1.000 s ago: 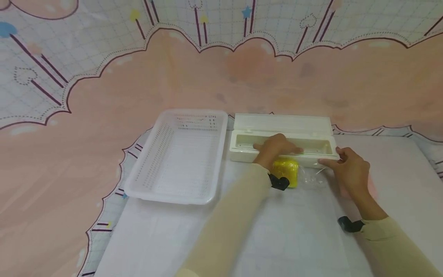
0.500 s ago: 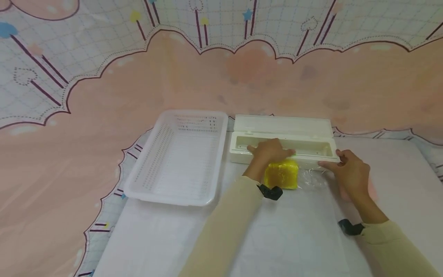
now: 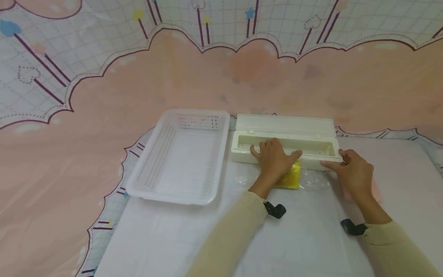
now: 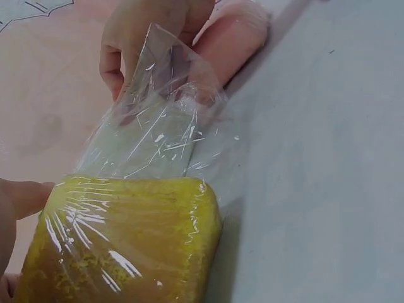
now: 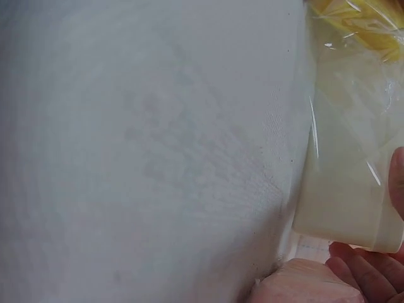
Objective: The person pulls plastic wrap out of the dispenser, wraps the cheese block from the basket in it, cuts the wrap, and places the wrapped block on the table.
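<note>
A long cream plastic box (image 3: 311, 164) lies across the table, its hinged lid (image 3: 285, 125) tipped back. Against its front sits a yellow block (image 4: 126, 233) under wrinkled clear film (image 4: 158, 142), which spreads sideways along the box. My left hand (image 3: 275, 157) rests over the block and the box's front rim, fingers spread and thumb pointing right. In the left wrist view its thumb tip meets the block's upper edge. My right hand (image 3: 357, 175) grips the box's right end, thumb on the front and fingers round the end.
A white perforated basket (image 3: 219, 169) stands left of the box. Beneath my right wrist lies a pink object (image 3: 376, 191), partly hidden by the arm. A patterned cloth (image 3: 194, 84) hangs behind the white-covered table (image 3: 294, 238).
My left hand shifts left along the box, uncovering more of the yellow block, then comes back slightly right and nearer, with its fingers spread. My right hand keeps its grip.
</note>
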{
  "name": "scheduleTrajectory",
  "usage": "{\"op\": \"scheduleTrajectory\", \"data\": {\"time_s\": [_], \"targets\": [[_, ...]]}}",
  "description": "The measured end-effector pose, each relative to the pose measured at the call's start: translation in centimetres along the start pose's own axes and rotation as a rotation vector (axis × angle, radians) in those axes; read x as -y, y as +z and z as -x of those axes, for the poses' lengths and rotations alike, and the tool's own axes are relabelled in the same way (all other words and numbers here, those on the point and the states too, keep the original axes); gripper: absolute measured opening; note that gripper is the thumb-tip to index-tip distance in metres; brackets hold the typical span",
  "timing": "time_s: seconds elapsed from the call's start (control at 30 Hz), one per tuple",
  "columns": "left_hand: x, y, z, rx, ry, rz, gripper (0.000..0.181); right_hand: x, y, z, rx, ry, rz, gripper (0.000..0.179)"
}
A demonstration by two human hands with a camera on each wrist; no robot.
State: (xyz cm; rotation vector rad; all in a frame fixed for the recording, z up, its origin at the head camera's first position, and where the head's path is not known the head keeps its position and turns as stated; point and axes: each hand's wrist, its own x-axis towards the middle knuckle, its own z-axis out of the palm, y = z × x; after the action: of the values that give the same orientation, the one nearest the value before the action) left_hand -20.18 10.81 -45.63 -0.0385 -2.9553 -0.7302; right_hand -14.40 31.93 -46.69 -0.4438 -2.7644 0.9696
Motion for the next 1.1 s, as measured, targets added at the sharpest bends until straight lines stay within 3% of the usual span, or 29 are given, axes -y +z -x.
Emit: {"op": "scheduleTrajectory", "data": {"time_s": [0.23,0.4,0.53,0.63,0.73,0.83,0.93,1.1], "targets": [[0.8,0.1,0.4,-0.087,-0.014,0.104,0.054,0.3,0.1,0.1,0.009,0.012,-0.038,0.081],[1.7,0.3,0.6,-0.169,-0.029,0.124,0.055,0.2,0.0,0.1,0.003,0.034,-0.025,0.081],[2.4,0.3,0.9,-0.238,-0.085,0.141,0.069,0.1,0.0,0.0,0.002,0.047,-0.028,0.080],[3.1,0.2,1.2,-0.270,-0.155,0.160,0.091,0.0,0.0,0.0,0.006,0.047,-0.023,0.080],[4.0,0.1,1.3,-0.282,-0.235,0.169,0.114,-0.1,0.0,0.0,0.006,0.047,-0.024,0.081],[5.2,0.0,1.2,-0.281,-0.309,0.246,0.128,-0.2,0.1,0.0,0.008,0.041,-0.028,0.082],[6.4,0.0,1.0,-0.283,-0.351,0.365,0.134,-0.3,0.1,0.0,0.003,0.028,-0.028,0.081],[8.1,-0.1,0.7,-0.288,-0.367,0.461,0.132,-0.3,0.2,0.0,0.010,0.025,-0.030,0.082]]}}
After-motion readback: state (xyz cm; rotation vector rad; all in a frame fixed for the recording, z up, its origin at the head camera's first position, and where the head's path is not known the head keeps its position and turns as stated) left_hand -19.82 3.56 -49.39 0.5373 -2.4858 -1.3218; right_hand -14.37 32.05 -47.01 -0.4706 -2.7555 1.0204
